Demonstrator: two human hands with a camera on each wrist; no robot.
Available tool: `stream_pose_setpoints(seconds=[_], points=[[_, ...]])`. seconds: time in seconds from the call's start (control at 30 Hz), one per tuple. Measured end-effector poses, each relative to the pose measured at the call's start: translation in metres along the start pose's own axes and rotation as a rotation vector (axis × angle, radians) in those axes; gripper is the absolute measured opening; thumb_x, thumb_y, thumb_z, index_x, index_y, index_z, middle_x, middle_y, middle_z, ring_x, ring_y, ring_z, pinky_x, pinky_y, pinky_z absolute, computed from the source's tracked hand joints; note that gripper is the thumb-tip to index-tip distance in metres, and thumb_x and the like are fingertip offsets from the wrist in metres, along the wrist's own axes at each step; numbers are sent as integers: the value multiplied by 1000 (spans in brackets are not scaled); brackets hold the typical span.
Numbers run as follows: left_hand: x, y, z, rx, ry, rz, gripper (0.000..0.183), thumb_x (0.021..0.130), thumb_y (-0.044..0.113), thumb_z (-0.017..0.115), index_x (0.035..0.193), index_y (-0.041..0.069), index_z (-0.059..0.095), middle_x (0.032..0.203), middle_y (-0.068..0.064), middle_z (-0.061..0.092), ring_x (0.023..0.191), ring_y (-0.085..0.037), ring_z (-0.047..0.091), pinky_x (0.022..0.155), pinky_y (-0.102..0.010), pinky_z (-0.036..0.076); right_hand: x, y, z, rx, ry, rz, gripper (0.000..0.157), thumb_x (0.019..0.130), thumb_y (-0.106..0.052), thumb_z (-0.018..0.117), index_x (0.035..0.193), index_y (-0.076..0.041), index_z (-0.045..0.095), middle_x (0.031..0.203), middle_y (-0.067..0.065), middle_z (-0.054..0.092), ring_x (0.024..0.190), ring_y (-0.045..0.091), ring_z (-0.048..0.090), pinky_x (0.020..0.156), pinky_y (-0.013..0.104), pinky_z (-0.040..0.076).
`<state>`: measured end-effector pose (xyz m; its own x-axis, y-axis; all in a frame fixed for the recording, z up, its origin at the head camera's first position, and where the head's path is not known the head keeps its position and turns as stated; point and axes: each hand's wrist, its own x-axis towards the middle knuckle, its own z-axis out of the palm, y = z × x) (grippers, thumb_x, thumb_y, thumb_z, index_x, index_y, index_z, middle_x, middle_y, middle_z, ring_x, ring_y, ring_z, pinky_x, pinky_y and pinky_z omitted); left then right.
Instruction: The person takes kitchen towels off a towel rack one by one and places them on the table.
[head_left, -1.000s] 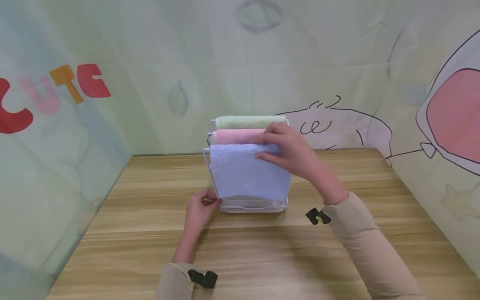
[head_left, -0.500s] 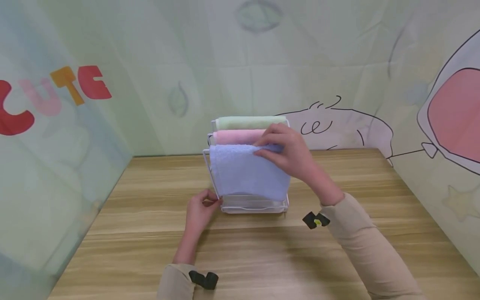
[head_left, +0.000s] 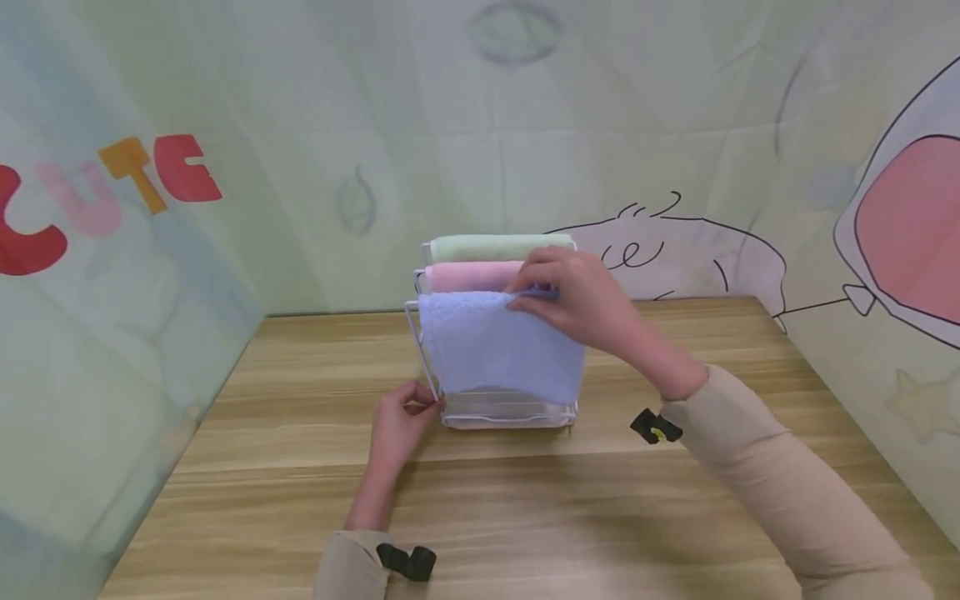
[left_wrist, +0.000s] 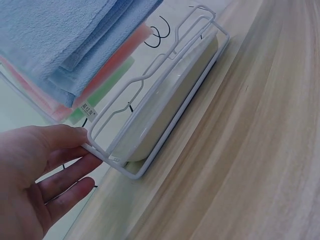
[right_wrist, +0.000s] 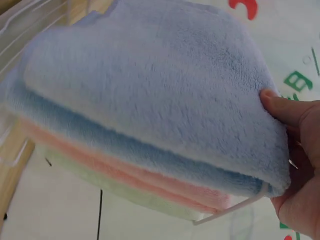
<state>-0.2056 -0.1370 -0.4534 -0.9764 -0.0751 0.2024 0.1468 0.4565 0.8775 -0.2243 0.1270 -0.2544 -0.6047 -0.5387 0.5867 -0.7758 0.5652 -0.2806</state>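
Note:
A light blue towel [head_left: 495,350] hangs folded over the front bar of a white wire rack [head_left: 423,354]. At its top edge, right of the middle, my right hand [head_left: 585,296] pinches the cloth between thumb and fingers. The right wrist view shows the thumb [right_wrist: 282,106] on the towel's outer face, with a rack bar [right_wrist: 235,210] just below. My left hand [head_left: 397,425] holds the rack's lower left corner, thumb and fingers on the wire [left_wrist: 90,142]. Behind the blue one hang a pink towel [head_left: 472,276] and a pale green towel [head_left: 495,247].
Within the rack's base sits a pale, shallow tray [left_wrist: 165,102]. The rack stands on a wood-grain table [head_left: 300,383], near its back edge. Printed fabric walls [head_left: 360,100] enclose the table at the back and both sides.
My right forearm has swung outward to the right, while its fingers stay on the towel's top edge. The blue towel's lower edge has shifted slightly. My left hand keeps its place on the rack.

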Motion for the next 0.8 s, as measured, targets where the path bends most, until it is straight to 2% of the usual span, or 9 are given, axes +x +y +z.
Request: stream_pose_setpoints(seconds=[0.2,0.47,0.67,0.8], points=[[0,1,0,3,12,4,10,79,-2,76,80,0,66,90,-19,73,82,-31,75,70,-24,63,8,-1,-9,-18,-95,-15,8,84,-17,78,89,-11,76,84,1,73,71,11,61,63,26,50],[0,-1,1,-1,18,8,11,78,-2,76,78,1,65,88,-18,73,78,-28,75,67,-23,62,14,-2,-15,-15,-120,-57,7,86,-16,77,91,-11,75,84,-1,69,68,10,56,61,24,47],[1,0,1,7,15,19,12,78,-2,77,79,1,65,88,-18,73,80,-31,75,68,-26,63,21,-7,-23,-74,-178,-48,10,88,-17,74,97,-13,75,89,-1,69,72,12,59,66,27,50],[0,1,0,12,4,0,11,78,0,77,79,2,66,89,-18,74,83,-32,75,70,-27,64,22,-11,-28,-105,-230,-33,10,91,-18,72,99,-13,74,93,-1,70,76,14,62,71,29,53]])
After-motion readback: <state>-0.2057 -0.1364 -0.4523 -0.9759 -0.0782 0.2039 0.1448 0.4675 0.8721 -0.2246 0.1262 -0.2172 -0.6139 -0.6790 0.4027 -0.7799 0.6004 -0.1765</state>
